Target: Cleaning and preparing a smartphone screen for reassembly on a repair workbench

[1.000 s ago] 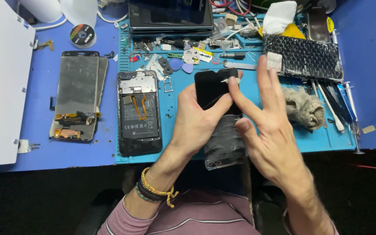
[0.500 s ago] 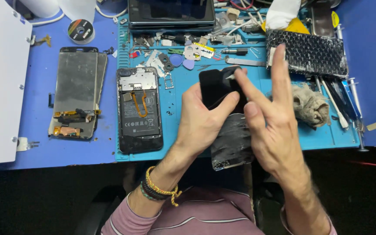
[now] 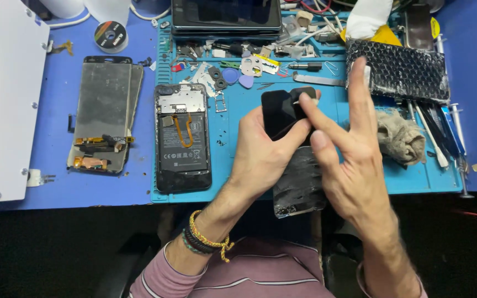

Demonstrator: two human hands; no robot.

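Observation:
My left hand (image 3: 260, 157) grips a black phone screen panel (image 3: 280, 113), holding it upright over the teal mat (image 3: 415, 176). A clear plastic film (image 3: 299, 185) hangs from the panel's lower part. My right hand (image 3: 349, 149) has its index finger and thumb pinched at the panel's top right corner, the other fingers spread upward. An opened phone body (image 3: 183, 138) with its battery and orange flex cable showing lies flat on the mat, left of my left hand.
Two removed display panels (image 3: 103, 113) lie on the blue surface at left, beside a white board (image 3: 1, 94). A tape roll (image 3: 110, 36), small parts and picks (image 3: 238, 69), a bubble-wrap pouch (image 3: 398, 69), a grey rag (image 3: 401, 135) and screwdrivers (image 3: 437, 132) crowd the back and right.
The view has shifted slightly. My right hand's pinch has moved up to the panel's top corner, and both hands hold the panel a little higher.

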